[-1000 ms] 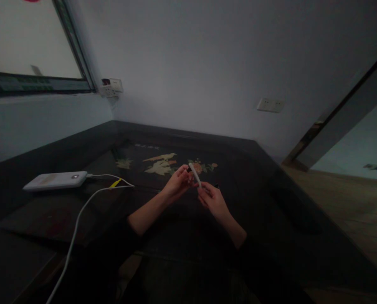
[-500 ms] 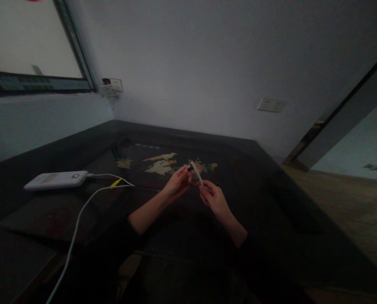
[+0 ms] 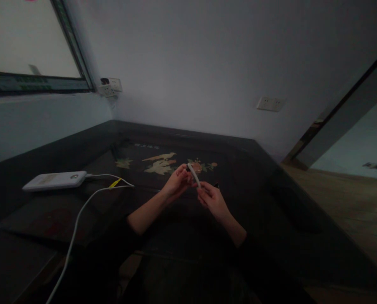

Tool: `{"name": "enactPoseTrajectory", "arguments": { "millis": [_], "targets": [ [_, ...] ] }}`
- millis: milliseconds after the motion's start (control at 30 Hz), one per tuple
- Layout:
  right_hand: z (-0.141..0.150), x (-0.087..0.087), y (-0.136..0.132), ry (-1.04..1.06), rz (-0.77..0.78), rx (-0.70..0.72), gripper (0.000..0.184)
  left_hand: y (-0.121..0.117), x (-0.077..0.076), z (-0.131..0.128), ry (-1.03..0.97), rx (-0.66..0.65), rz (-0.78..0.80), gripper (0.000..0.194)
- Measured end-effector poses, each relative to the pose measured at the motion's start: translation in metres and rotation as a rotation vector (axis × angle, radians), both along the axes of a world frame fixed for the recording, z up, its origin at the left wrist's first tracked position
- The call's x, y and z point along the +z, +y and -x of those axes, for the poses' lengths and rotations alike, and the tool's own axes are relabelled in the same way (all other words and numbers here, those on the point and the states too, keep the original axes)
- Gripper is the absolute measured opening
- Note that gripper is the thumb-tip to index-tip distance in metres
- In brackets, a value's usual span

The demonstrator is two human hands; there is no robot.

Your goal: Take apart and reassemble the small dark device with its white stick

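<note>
Over the middle of the dark table (image 3: 239,169), my left hand (image 3: 178,180) pinches the upper end of a thin pale strip (image 3: 194,175), where a small dark piece shows at its fingertips. My right hand (image 3: 212,198) grips the strip's lower end between thumb and fingers. The strip is slightly curved and slants down to the right. Its exact kind is too small and dim to make out. A small dark bit shows just behind the right hand's knuckles, and I cannot tell whether it belongs to the strip.
A white power bank (image 3: 55,180) lies at the left of the table. From it runs a white cable (image 3: 77,219) with a yellow tag (image 3: 115,183), off the near edge. Bird and flower pictures (image 3: 160,164) decorate the tabletop. Wall sockets (image 3: 270,104) sit above the far edge.
Both hands keep their hold on the pale strip. It shifted slightly right and then back left, with the right hand moving along; the view has also shifted slightly.
</note>
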State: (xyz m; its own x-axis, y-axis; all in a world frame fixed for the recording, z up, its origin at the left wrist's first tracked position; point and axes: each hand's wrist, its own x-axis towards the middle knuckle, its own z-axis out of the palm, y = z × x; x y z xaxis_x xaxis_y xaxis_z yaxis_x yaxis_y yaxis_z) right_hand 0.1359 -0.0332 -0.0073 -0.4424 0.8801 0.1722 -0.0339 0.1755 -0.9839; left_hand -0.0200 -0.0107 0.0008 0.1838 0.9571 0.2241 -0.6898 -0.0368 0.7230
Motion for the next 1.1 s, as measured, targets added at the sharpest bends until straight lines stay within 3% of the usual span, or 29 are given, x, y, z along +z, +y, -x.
{"name": "enactPoseTrajectory", "arguments": {
  "millis": [200, 400, 1100],
  "targets": [
    [-0.0003, 0.0012, -0.0020, 0.018, 0.010, 0.079, 0.040, -0.0020, 0.0034, -0.0010, -0.022, -0.009, 0.035, 0.054],
    [0.0004, 0.0023, 0.0005, 0.038, 0.003, -0.023, 0.037, -0.0021, 0.0033, -0.0016, -0.017, -0.010, 0.016, 0.051],
    [-0.0011, -0.0017, 0.0055, -0.024, -0.068, -0.157, 0.033, -0.0001, -0.0001, -0.0016, -0.001, 0.009, 0.051, 0.044]
  ]
}}
